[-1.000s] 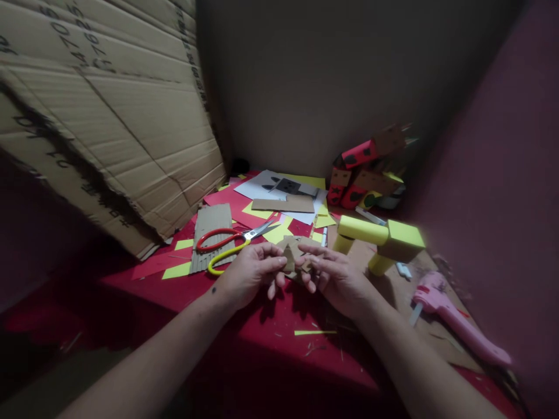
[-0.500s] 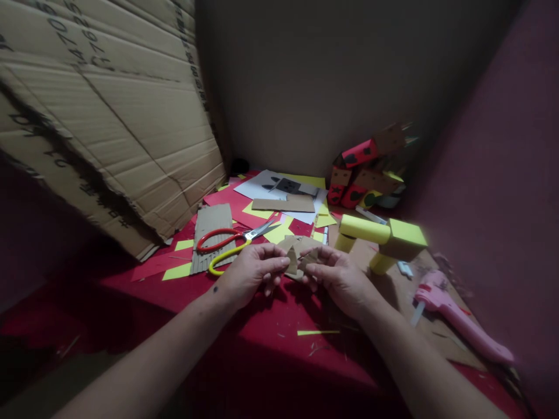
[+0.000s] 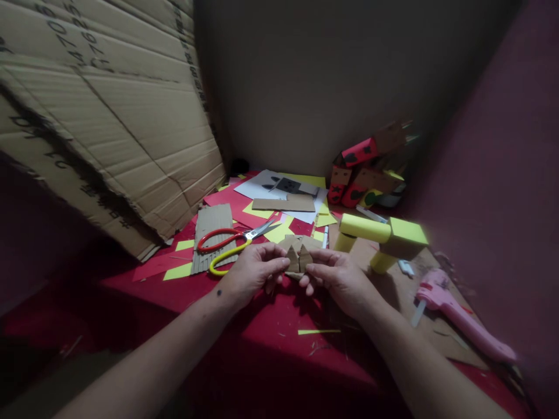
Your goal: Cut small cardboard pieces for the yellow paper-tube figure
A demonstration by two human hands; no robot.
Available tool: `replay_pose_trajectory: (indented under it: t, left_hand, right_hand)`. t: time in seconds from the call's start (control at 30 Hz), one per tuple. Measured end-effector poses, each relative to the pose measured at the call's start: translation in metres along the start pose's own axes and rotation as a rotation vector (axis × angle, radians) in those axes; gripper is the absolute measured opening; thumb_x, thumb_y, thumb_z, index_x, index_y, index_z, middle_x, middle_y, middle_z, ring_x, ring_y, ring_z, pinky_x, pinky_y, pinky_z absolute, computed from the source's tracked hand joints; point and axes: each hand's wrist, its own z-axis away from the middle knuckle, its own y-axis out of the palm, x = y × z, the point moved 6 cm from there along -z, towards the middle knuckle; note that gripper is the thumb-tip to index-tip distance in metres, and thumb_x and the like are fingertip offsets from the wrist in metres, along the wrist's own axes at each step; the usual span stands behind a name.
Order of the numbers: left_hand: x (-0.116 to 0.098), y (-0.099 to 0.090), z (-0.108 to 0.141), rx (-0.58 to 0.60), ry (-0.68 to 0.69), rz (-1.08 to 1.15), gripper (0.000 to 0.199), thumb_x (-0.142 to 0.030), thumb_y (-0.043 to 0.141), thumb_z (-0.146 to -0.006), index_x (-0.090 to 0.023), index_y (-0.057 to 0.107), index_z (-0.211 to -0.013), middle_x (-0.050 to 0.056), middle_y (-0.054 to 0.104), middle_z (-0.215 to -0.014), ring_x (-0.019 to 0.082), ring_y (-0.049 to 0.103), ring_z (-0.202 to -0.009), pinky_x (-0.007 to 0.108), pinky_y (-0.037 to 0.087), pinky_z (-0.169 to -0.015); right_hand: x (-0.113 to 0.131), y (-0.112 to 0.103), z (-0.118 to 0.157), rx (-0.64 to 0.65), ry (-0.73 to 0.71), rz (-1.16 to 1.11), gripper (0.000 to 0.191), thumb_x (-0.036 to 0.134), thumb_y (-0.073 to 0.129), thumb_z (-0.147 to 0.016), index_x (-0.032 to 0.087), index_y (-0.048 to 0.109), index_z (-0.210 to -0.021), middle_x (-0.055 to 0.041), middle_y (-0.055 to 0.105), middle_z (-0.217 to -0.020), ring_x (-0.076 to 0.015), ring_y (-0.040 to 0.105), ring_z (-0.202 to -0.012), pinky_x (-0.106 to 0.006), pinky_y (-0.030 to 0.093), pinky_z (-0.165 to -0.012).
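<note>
My left hand [image 3: 257, 270] pinches a small pointed cardboard piece [image 3: 292, 261] by its left edge. A matching pointed cardboard piece [image 3: 305, 259] is pinched in my right hand [image 3: 336, 276]. The two pieces stand side by side, points up, their inner edges close together; whether they touch I cannot tell. Behind and beneath them lies a larger cardboard scrap [image 3: 290, 240]. Scissors [image 3: 233, 244] with one red and one yellow handle rest just left of my left hand, blades partly open, over a corrugated cardboard sheet [image 3: 213, 218].
A yellow paper-covered block figure [image 3: 364, 228] stands to the right. Beyond it lies a pink glue gun [image 3: 458, 317] on a cardboard base [image 3: 393, 302]. Red figures [image 3: 360, 152] are stacked at the back. White papers [image 3: 257, 183] and a cardboard strip [image 3: 283, 205] lie mid-table; a large cardboard panel [image 3: 113, 116] leans left.
My right hand has turned its cardboard piece upright and brought it beside the left one. The left hand has hardly moved.
</note>
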Motion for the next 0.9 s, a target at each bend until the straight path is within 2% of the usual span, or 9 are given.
replay_pose_trajectory:
  t: [0.2, 0.47, 0.7, 0.9]
  left_hand:
    - [-0.0017, 0.0021, 0.0013, -0.003, -0.026, 0.007, 0.021, -0.022, 0.068, -0.065, -0.014, 0.055, -0.079, -0.005, 0.055, -0.045, 0.006, 0.045, -0.033, 0.015, 0.034, -0.033]
    - [-0.0048, 0.0040, 0.0030, 0.011, -0.004, -0.016, 0.021, -0.019, 0.070, -0.062, -0.013, 0.057, -0.078, -0.003, 0.058, -0.051, 0.007, 0.050, -0.040, 0.015, 0.037, -0.036]
    - [-0.0026, 0.0030, 0.0027, 0.025, -0.005, -0.008, 0.020, -0.031, 0.066, -0.072, -0.014, 0.057, -0.077, -0.003, 0.057, -0.046, 0.006, 0.044, -0.032, 0.014, 0.033, -0.032]
    - [-0.0036, 0.0039, 0.0023, 0.016, 0.013, -0.041, 0.018, -0.030, 0.066, -0.071, -0.015, 0.057, -0.076, -0.004, 0.057, -0.045, 0.006, 0.044, -0.032, 0.013, 0.033, -0.032]
  right_hand:
    - [0.0004, 0.0010, 0.0011, -0.012, 0.021, -0.031, 0.034, 0.014, 0.068, -0.069, 0.011, 0.069, -0.103, -0.0068, 0.071, -0.066, -0.0117, 0.063, -0.050, -0.021, 0.051, -0.049]
    - [0.0024, 0.0014, 0.0018, -0.036, 0.027, -0.023, 0.032, 0.014, 0.067, -0.069, 0.011, 0.069, -0.102, -0.0063, 0.071, -0.064, -0.0129, 0.064, -0.049, -0.023, 0.053, -0.049]
    - [0.0017, -0.0018, 0.0000, -0.100, -0.001, -0.077, 0.025, 0.013, 0.071, -0.066, 0.011, 0.069, -0.091, -0.0063, 0.071, -0.073, -0.0129, 0.065, -0.052, -0.021, 0.054, -0.048]
    - [-0.0040, 0.0047, -0.0005, -0.079, 0.022, -0.108, 0.029, 0.015, 0.076, -0.062, 0.011, 0.067, -0.090, -0.0058, 0.071, -0.077, -0.0127, 0.065, -0.056, -0.022, 0.056, -0.052]
